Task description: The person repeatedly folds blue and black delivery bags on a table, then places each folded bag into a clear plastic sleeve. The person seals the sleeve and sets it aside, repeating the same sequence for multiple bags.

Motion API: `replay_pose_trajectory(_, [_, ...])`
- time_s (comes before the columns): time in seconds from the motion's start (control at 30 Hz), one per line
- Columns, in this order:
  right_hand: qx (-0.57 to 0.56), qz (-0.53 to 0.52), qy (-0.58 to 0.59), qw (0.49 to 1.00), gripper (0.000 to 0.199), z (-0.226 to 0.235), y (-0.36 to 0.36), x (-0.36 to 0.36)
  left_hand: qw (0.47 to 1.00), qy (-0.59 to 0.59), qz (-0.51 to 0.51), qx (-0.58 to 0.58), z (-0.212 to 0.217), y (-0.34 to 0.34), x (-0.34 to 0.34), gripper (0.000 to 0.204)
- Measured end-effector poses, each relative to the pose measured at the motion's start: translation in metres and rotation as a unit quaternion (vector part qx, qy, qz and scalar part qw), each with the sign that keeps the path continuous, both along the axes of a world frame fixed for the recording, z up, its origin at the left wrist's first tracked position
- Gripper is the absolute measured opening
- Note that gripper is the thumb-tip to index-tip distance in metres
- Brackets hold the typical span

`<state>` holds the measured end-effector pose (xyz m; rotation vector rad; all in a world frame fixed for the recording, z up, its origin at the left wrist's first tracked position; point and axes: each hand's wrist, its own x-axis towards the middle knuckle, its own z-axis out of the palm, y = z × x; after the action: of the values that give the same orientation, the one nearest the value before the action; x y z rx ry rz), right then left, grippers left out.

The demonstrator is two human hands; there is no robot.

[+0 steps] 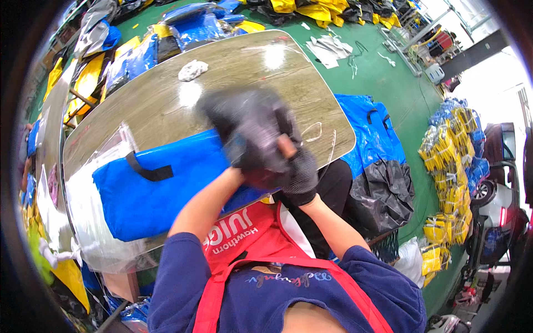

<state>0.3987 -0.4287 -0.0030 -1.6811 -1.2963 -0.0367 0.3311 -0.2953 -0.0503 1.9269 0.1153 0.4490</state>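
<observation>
My left hand (251,151) and my right hand (302,175), both in dark gloves, are close together above the near side of the table. Between them is a dark, crumpled bundle (236,108), smeared by motion; both hands look closed on it. A bare fingertip (286,145) shows at the right hand; most other fingers are hidden or blurred. Beneath my hands and to the left, a flat blue bag (133,191) with a black strap handle (145,169) lies on the wood-patterned table (139,119). Clear plastic sheeting (91,202) lies under the bag's left end.
A white crumpled scrap (192,70) lies on the table's far part. Right of the table is a blue and black bag (383,155). Yellow and blue bundles (449,177) are stacked farther right. More blue bags (194,28) lie beyond the table on the green floor (366,83).
</observation>
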Motion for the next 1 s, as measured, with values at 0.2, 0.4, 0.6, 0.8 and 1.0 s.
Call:
replay_pose_trajectory(0.2, [-0.166, 0.009, -0.286, 0.944, 0.049, -0.064, 0.026, -0.04, 0.948, 0.247, 0.087, 0.182, -0.041, 0.117, -0.13, 0.047])
replay_pose_trajectory(0.4, [-0.263, 0.042, -0.353, 0.897, 0.051, -0.057, 0.027, -0.04, 0.833, -0.026, 0.351, 0.427, 0.009, 0.1, -0.134, 0.061])
replay_pose_trajectory(0.6, [-0.465, 0.108, -0.183, 0.86, 0.059, 0.026, 0.062, -0.067, 0.88, 0.107, 0.264, 0.38, -0.048, 0.049, -0.123, 0.077])
replay_pose_trajectory(0.8, [-0.271, 0.155, -0.25, 0.917, 0.067, -0.043, 0.065, -0.052, 0.757, 0.13, 0.352, 0.535, -0.027, 0.074, -0.216, 0.058])
replay_pose_trajectory(1.0, [-0.353, 0.106, -0.189, 0.91, 0.072, -0.038, 0.076, -0.078, 0.726, 0.307, 0.605, -0.111, -0.034, 0.07, -0.372, 0.096])
